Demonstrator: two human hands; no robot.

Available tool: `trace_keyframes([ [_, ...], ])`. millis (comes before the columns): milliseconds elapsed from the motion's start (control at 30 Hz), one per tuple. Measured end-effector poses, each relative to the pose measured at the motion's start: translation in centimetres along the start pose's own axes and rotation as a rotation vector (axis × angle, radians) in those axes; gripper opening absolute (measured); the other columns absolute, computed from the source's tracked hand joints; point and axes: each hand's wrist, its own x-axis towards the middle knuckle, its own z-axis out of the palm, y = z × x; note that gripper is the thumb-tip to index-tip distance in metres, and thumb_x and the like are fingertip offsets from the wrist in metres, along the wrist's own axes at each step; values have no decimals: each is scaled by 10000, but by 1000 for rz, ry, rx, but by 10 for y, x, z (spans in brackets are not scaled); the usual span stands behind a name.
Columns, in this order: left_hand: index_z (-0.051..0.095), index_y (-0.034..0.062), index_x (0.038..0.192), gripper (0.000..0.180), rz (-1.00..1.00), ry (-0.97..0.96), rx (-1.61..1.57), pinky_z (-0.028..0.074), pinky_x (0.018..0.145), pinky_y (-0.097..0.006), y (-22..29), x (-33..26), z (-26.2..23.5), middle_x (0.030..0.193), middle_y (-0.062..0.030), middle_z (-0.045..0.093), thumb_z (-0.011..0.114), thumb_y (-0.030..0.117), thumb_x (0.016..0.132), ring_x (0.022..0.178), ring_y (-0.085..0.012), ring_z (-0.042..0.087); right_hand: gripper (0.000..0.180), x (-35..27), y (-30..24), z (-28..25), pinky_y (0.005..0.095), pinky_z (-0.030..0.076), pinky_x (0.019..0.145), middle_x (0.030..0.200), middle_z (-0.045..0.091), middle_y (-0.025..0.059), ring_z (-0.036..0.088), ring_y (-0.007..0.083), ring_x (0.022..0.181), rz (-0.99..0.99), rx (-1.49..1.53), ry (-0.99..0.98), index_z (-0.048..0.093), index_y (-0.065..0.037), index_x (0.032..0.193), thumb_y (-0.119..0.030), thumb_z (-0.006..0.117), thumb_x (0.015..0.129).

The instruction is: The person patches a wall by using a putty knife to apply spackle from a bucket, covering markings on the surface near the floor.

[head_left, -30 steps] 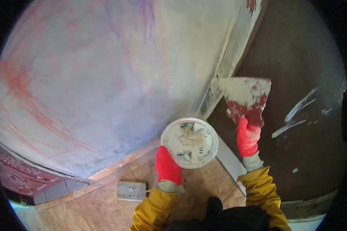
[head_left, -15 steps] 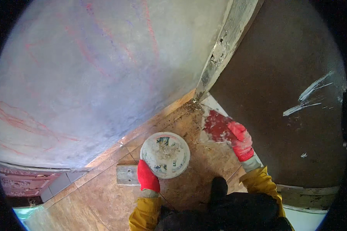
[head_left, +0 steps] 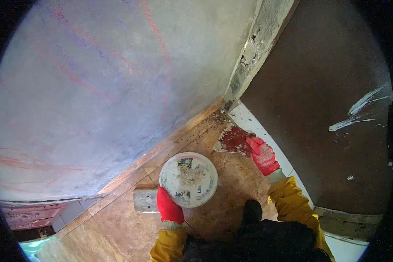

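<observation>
A white round plastic lid (head_left: 196, 194) with dark green print carries grey crumbs and dust near its middle. My left hand (head_left: 169, 206), in a red glove, grips the lid's lower left rim, its thumb hidden from sight. In my right hand (head_left: 263, 155), also red-gloved and smeared with white dust, is a flat reddish-brown piece (head_left: 234, 139) with ragged, whitish edges; its exact kind I cannot tell. The fingers are closed on its right end. It is held low over the tiled floor, up and right of the lid and apart from it.
A grey wall (head_left: 118, 65) with red and purple streaks rises at the left. A worn door frame post (head_left: 249, 56) stands by a brown door-like panel (head_left: 314, 109) at the right. A grey board (head_left: 145, 200) lies beside the lid. Dark crumbs dot the tiles (head_left: 118, 222) near the corner.
My right hand has moved left with the reddish-brown piece, closer to the lid. The left hand and lid have shifted slightly in view, still together.
</observation>
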Motion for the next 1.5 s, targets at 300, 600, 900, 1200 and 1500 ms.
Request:
trace_keyframes([
  [300,466,-38,1160,420,-63,59,-23,389,886,-326,4,-1,0,1143,-144,519,327,287,934,1028,-192,495,483,28,-11,-1,374,481,703,1078,534,62,561,283,900,-35,-29,-16,488,-176,1169,-55,500,702],
  [600,483,-13,1150,398,-49,24,3,404,868,-328,21,-4,10,1119,-126,535,305,270,935,1006,-197,509,511,38,-21,-6,375,485,683,1072,544,42,571,277,879,-49,-11,-19,492,-184,1165,-31,505,677],
  [900,479,-3,1151,402,-19,-13,44,423,854,-335,17,1,5,1120,-129,537,292,276,931,1012,-207,517,532,13,-4,-2,339,475,723,1051,560,62,574,275,880,5,-44,-49,537,-176,1134,18,474,643],
  [1200,456,-11,1173,395,-44,-36,-6,412,873,-329,34,-4,15,1139,-141,521,267,245,940,1028,-205,506,524,35,-3,2,383,484,690,1107,520,56,570,287,874,13,-69,-95,473,-195,1188,-90,550,680],
  [1500,463,-4,1168,427,-75,-41,-111,429,846,-331,15,7,3,1139,-124,527,290,310,937,1008,-207,515,552,49,-4,6,377,487,694,1088,518,53,567,287,873,-94,-71,-62,437,-185,1213,-105,570,683],
])
